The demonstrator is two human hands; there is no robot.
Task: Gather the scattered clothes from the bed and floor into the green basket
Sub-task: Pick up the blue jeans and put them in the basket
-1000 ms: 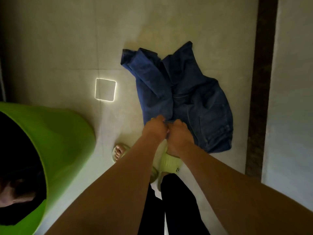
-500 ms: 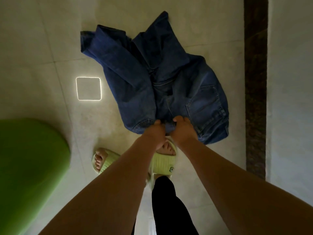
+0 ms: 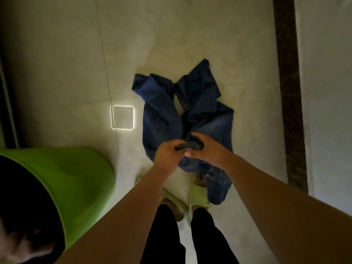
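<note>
Both hands, left hand (image 3: 167, 153) and right hand (image 3: 206, 149), clenched on jeans (image 3: 162, 119) waistband, green basket (image 3: 76, 183) rim nearby left.

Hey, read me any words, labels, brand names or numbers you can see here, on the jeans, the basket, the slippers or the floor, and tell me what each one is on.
None can be read.
Blue jeans, held by the left hand and the right hand: no legible tag.
Green basket: plain, no lettering.
Slippers: mostly hidden, nothing legible.
Glowing square outline on the floor: a shape, not text.
</note>
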